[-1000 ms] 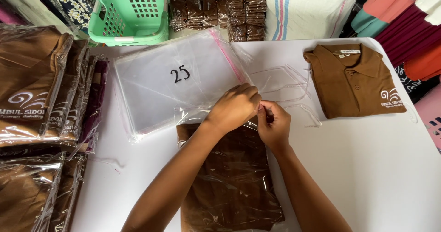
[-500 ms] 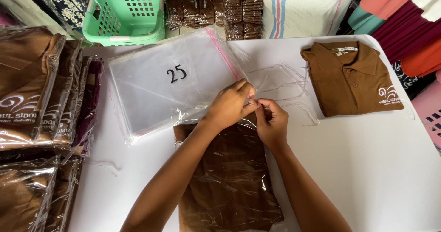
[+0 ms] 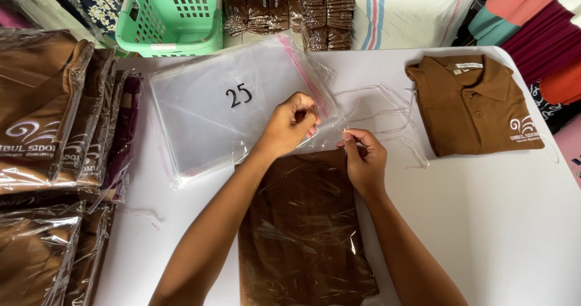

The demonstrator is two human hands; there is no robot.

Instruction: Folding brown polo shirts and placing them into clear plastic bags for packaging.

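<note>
Pinching the clear plastic flap at the mouth of the bag, both hands work at the twelve o'clock end of the brown folded shirt in its clear plastic sleeve (image 3: pixel 302 233), which lies lengthwise from six to twelve on the white table (image 3: pixel 496 221). The left hand (image 3: pixel 290 126) nips the flap between thumb and fingertips; the right hand (image 3: pixel 363 154) does likewise, though what it grips is hard to make out. The stack of clear empty bags (image 3: pixel 230 106) sits at eleven o'clock. Since a moment ago, the hands have drawn slightly apart, the left the nearer to that stack.
</note>
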